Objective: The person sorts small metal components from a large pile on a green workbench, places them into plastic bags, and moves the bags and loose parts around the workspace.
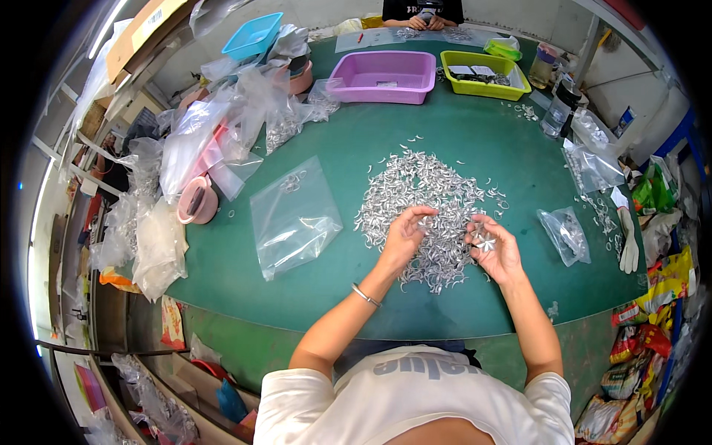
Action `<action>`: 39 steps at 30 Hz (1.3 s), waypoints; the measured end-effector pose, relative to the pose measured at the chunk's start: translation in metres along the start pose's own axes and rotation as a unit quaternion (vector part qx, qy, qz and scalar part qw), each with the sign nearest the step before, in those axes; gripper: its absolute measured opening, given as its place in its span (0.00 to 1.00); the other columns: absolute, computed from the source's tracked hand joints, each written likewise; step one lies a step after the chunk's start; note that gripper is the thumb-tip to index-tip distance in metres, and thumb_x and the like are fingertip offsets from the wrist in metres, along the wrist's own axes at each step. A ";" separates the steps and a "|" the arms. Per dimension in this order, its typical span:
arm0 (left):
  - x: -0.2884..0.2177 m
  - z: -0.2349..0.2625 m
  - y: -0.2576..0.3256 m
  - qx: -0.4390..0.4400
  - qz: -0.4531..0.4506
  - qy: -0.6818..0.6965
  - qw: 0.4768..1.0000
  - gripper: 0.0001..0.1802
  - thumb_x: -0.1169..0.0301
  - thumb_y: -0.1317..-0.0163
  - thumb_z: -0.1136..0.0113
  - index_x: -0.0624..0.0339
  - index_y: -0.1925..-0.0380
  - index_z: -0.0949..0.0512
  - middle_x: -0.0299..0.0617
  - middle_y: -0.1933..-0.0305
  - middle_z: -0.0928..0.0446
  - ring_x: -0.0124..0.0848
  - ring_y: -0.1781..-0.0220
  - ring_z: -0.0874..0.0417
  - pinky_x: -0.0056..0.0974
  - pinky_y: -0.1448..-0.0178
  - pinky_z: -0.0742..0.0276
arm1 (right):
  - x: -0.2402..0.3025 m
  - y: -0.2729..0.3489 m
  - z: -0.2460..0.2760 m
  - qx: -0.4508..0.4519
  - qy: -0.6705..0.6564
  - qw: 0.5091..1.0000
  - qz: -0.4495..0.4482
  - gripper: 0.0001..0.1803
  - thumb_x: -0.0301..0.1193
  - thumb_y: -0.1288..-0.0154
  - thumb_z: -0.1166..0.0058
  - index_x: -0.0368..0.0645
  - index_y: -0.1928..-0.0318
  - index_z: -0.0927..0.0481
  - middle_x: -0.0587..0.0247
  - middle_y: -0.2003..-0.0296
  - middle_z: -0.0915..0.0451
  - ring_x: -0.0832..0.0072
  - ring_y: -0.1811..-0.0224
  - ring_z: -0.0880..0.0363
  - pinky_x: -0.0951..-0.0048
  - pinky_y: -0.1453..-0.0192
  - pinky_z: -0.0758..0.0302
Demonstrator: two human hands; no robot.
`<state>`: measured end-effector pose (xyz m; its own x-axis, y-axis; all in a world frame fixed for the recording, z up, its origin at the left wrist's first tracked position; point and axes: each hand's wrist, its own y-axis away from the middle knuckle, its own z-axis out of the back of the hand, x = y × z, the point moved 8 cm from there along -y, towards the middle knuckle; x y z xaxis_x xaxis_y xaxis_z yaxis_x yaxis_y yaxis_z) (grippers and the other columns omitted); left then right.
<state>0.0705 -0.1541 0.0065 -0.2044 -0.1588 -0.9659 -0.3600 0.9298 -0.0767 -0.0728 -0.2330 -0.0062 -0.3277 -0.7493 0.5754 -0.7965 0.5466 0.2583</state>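
Left hand: I see my left hand [403, 236] resting on the near edge of the heap, fingers curled, pinching one small silver piece at the fingertips; a thin bracelet [365, 295] sits on that wrist.
Right hand: my right hand [495, 246] lies palm up just right of the left one, half open — a small cluster of silver pieces [483, 239] sits in its cupped fingers.
Heap: the pile of small silver metal pieces [426, 204] spreads under and beyond both hands on the green table [245, 289].
Left of the hands: a flat clear plastic bag [294, 216], and farther left a pink round container [196, 200] among crumpled bags.
Right of the hands: a small clear bag with parts [565, 233] — well apart from my right hand.
Beyond the heap: a purple tray [386, 76] and a yellow-green tray [483, 74].
Far edge: another person's hands [423, 21] at the table's far side.
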 end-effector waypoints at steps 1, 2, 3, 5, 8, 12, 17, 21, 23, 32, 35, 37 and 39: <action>0.004 0.000 0.002 -0.005 0.033 0.068 0.997 0.21 0.89 0.49 0.57 0.66 0.53 0.33 0.45 0.47 0.31 0.29 0.45 0.30 0.29 0.45 0.33 | -0.003 0.000 -0.003 -0.001 -0.003 1.000 -0.006 0.18 0.27 0.41 0.58 0.36 0.50 0.33 0.49 0.58 0.26 0.64 0.61 0.23 0.68 0.67 0.22; 0.007 -0.001 0.004 -0.009 0.066 0.136 0.988 0.20 0.88 0.48 0.56 0.66 0.53 0.33 0.46 0.46 0.31 0.30 0.45 0.30 0.31 0.43 0.33 | -0.007 0.001 -0.007 -0.003 -0.006 1.000 -0.011 0.20 0.26 0.42 0.59 0.35 0.48 0.35 0.48 0.57 0.27 0.63 0.59 0.23 0.67 0.64 0.22; 0.009 -0.005 0.007 -0.012 0.099 0.205 0.974 0.19 0.87 0.46 0.55 0.66 0.53 0.33 0.47 0.46 0.31 0.31 0.44 0.30 0.32 0.42 0.33 | -0.009 0.004 -0.016 -0.006 -0.008 1.000 -0.016 0.22 0.25 0.42 0.59 0.34 0.46 0.36 0.48 0.56 0.27 0.61 0.58 0.24 0.65 0.61 0.21; 0.005 -0.013 0.011 0.005 0.112 0.275 0.955 0.18 0.85 0.44 0.54 0.67 0.52 0.33 0.48 0.45 0.31 0.33 0.44 0.29 0.33 0.41 0.32 | -0.009 0.008 -0.029 0.018 0.019 1.000 -0.015 0.27 0.21 0.44 0.60 0.31 0.42 0.41 0.45 0.53 0.29 0.55 0.49 0.28 0.62 0.48 0.26; -0.006 -0.020 0.017 -0.001 0.112 0.263 0.958 0.18 0.85 0.43 0.54 0.67 0.51 0.33 0.48 0.45 0.32 0.33 0.45 0.28 0.33 0.41 0.32 | -0.008 0.014 -0.040 0.035 0.043 0.998 0.004 0.29 0.16 0.47 0.62 0.29 0.41 0.43 0.41 0.48 0.33 0.51 0.43 0.33 0.58 0.38 0.34; -0.015 -0.018 0.021 -0.015 0.044 0.175 0.983 0.20 0.84 0.42 0.53 0.68 0.48 0.34 0.49 0.45 0.31 0.35 0.44 0.29 0.34 0.42 0.30 | -0.012 0.020 -0.041 0.043 0.018 0.999 0.010 0.31 0.14 0.48 0.62 0.29 0.40 0.45 0.43 0.48 0.33 0.53 0.44 0.32 0.58 0.37 0.36; -0.027 -0.042 0.026 -0.006 -0.016 0.114 0.993 0.20 0.86 0.43 0.54 0.69 0.48 0.34 0.48 0.42 0.34 0.33 0.41 0.32 0.33 0.40 0.34 | -0.020 0.026 -0.039 0.049 -0.013 0.999 -0.005 0.30 0.14 0.46 0.62 0.30 0.39 0.45 0.50 0.47 0.34 0.59 0.45 0.31 0.59 0.36 0.37; -0.028 -0.054 0.026 0.040 -0.031 -0.025 0.998 0.24 0.88 0.45 0.55 0.66 0.46 0.34 0.49 0.41 0.35 0.36 0.40 0.32 0.34 0.40 0.34 | -0.012 0.035 -0.039 0.035 0.001 0.999 0.006 0.28 0.16 0.44 0.57 0.34 0.40 0.41 0.55 0.51 0.31 0.66 0.47 0.30 0.62 0.38 0.35; -0.034 -0.071 0.032 0.111 -0.055 -0.237 0.963 0.26 0.88 0.46 0.56 0.63 0.45 0.34 0.51 0.41 0.35 0.40 0.39 0.32 0.36 0.40 0.34 | -0.016 0.034 -0.029 0.011 -0.015 1.000 0.008 0.24 0.19 0.42 0.54 0.37 0.43 0.37 0.57 0.52 0.30 0.70 0.49 0.29 0.66 0.43 0.32; -0.054 -0.110 0.048 0.126 -0.191 -0.358 0.905 0.24 0.87 0.48 0.52 0.60 0.49 0.30 0.49 0.40 0.39 0.47 0.39 0.36 0.39 0.42 0.34 | 0.016 0.062 0.063 -0.142 -0.339 0.926 0.086 0.12 0.21 0.43 0.50 0.35 0.56 0.28 0.57 0.62 0.27 0.69 0.62 0.25 0.80 0.69 0.27; -0.047 -0.105 0.049 0.150 -0.167 -0.371 0.901 0.23 0.86 0.48 0.50 0.60 0.50 0.30 0.50 0.40 0.39 0.48 0.39 0.36 0.40 0.41 0.35 | 0.058 0.086 0.088 -0.153 -0.355 0.895 0.222 0.13 0.20 0.40 0.56 0.34 0.53 0.29 0.51 0.59 0.28 0.64 0.57 0.25 0.73 0.60 0.23; -0.041 -0.104 0.053 0.157 -0.139 -0.384 0.899 0.21 0.84 0.47 0.49 0.61 0.51 0.30 0.50 0.40 0.39 0.48 0.38 0.37 0.41 0.39 0.38 | 0.077 0.101 0.091 -0.178 -0.350 0.872 0.293 0.16 0.19 0.40 0.59 0.30 0.50 0.33 0.48 0.57 0.28 0.60 0.54 0.27 0.66 0.51 0.24; -0.038 -0.104 0.055 0.163 -0.118 -0.377 0.904 0.21 0.83 0.47 0.49 0.61 0.51 0.30 0.50 0.40 0.39 0.49 0.38 0.38 0.41 0.38 0.39 | 0.086 0.111 0.095 -0.232 -0.343 0.851 0.324 0.16 0.18 0.40 0.62 0.24 0.51 0.38 0.44 0.56 0.31 0.56 0.52 0.29 0.58 0.43 0.28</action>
<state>-0.0365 -0.1319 0.0644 0.5664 -0.2083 -0.7974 -0.0007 0.9674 -0.2532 -0.2374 -0.2726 -0.0020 -0.9677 -0.1890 0.1670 -0.1012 0.8975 0.4293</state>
